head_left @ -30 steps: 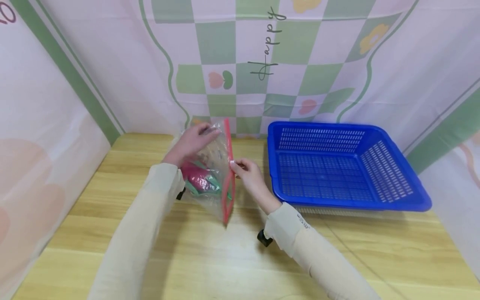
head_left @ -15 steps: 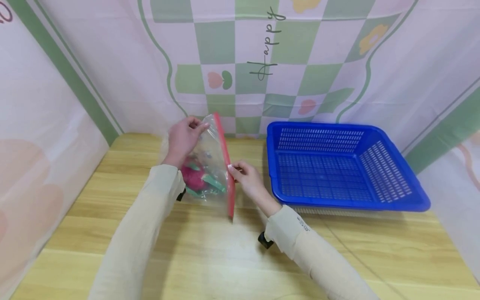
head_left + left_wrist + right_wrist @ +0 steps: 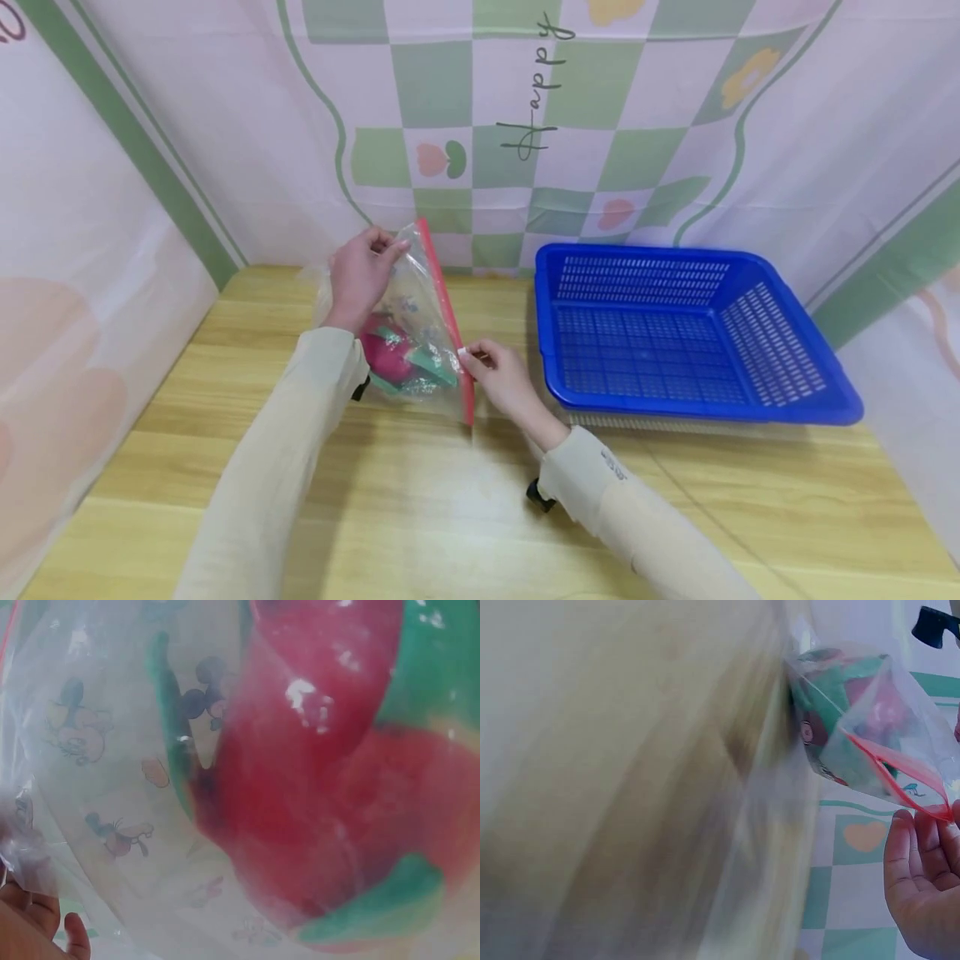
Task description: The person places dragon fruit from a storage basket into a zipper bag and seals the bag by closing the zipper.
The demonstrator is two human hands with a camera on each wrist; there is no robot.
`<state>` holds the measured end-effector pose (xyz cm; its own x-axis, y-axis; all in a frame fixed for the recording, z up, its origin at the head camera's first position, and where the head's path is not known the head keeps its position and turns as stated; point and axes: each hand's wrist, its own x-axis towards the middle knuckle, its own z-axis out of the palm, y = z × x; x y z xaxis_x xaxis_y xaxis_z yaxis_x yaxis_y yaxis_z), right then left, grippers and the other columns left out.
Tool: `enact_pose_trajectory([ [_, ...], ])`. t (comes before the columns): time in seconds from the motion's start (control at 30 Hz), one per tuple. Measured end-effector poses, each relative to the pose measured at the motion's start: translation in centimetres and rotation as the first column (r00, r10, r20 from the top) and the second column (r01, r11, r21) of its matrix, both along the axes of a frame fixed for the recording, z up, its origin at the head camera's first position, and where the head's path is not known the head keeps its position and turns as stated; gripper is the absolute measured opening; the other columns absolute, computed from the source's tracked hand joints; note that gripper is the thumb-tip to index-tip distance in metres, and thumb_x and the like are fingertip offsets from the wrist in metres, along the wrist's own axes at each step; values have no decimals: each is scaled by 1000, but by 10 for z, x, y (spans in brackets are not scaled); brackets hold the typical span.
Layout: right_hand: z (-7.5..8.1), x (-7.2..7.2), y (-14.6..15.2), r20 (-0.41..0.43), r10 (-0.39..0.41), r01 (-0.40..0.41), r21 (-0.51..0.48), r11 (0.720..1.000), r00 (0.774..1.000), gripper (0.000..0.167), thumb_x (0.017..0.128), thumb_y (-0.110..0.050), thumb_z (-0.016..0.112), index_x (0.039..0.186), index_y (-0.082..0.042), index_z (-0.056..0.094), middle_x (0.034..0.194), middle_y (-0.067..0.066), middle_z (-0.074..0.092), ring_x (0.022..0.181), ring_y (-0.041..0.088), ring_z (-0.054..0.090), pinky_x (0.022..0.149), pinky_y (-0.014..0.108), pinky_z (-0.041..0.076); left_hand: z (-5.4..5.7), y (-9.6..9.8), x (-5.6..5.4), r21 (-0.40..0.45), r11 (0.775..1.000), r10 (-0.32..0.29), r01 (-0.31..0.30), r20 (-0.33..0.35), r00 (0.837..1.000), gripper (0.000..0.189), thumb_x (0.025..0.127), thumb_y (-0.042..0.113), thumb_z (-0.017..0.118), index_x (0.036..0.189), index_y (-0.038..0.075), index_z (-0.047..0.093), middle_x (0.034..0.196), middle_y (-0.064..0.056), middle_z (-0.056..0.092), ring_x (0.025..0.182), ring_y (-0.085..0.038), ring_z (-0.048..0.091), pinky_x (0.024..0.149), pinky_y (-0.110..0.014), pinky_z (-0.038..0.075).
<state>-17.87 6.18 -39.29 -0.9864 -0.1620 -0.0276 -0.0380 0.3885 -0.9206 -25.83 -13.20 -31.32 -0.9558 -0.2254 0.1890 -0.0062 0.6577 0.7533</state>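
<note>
A clear zip bag (image 3: 414, 310) with cartoon prints and a red zipper strip (image 3: 447, 317) is held above the wooden table (image 3: 420, 517). Inside lies a red and green toy (image 3: 397, 360), which fills the left wrist view (image 3: 315, 787). My left hand (image 3: 362, 275) grips the bag's upper far corner. My right hand (image 3: 501, 379) pinches the white slider (image 3: 463, 353) low on the red strip. In the right wrist view the bag (image 3: 862, 727) hangs above my fingers (image 3: 922, 877).
An empty blue perforated plastic basket (image 3: 772, 400) stands on the table to the right of the bag. A checked pink and green cloth backdrop (image 3: 525, 125) closes the back and sides.
The bag has tilted so its red strip leans left at the top. My right hand slid the slider down the strip toward the near end, while my left hand moved slightly left.
</note>
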Motion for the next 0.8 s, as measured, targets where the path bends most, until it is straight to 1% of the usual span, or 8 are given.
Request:
enact_pose_trajectory([
  [0.07,-2,3,2,-14,6,-6,8,1000,1000,16,92,-11,60,98,2,67,91,16,68,77,14,61,70,23,51,0,0,0,-3,1000,0,0,-4,1000,30,91,37,62,99,9,66,97,-11,68,87,-26,59,111,-43,25],
  [0.3,-10,12,8,-14,32,-30,72,997,999,15,92,-12,60,96,0,68,87,13,68,75,12,58,70,23,49,0,-2,0,13,1000,-3,3,24,1000,29,91,37,63,100,10,66,99,-9,68,91,-25,57,105,-44,32],
  [0.43,-13,17,11,6,45,-45,121,992,999,14,92,-13,60,94,-2,68,85,11,68,75,13,57,71,25,48,2,-2,2,13,1000,-5,5,23,1000,29,90,37,63,101,10,67,100,-9,69,93,-26,58,111,-45,27],
  [0.47,-13,18,12,17,50,-52,126,991,999,14,92,-14,60,94,-3,68,84,10,68,74,14,57,71,25,48,2,-2,2,17,1000,-5,4,22,1000,29,90,37,63,101,10,67,100,-9,69,93,-26,58,110,-45,28],
  [0.57,-15,21,14,61,72,-79,125,989,996,13,93,-13,59,94,-2,67,80,10,67,67,17,60,66,26,49,3,-2,4,21,1000,-1,1,17,1000,28,90,36,64,101,10,67,98,-10,69,91,-25,57,108,-44,30],
  [0.67,-16,24,16,96,92,-102,104,989,991,13,93,-11,58,94,0,66,75,12,67,60,20,61,58,27,49,2,-2,5,31,1000,2,-3,13,1000,27,89,35,65,100,11,68,96,-9,68,88,-23,56,100,-42,35],
  [0.73,-18,25,17,105,100,-110,97,989,989,13,93,-10,58,93,1,65,73,12,67,57,20,60,53,29,49,2,-1,6,33,999,4,-5,10,1000,26,89,35,65,99,11,68,94,-9,68,86,-22,55,98,-41,36],
  [0.8,-18,27,18,120,104,-116,97,989,987,13,93,-11,58,93,1,65,71,12,66,56,18,59,52,30,49,2,-1,6,36,999,8,-8,11,1000,26,89,35,66,98,11,68,93,-8,68,84,-21,55,93,-39,38],
])
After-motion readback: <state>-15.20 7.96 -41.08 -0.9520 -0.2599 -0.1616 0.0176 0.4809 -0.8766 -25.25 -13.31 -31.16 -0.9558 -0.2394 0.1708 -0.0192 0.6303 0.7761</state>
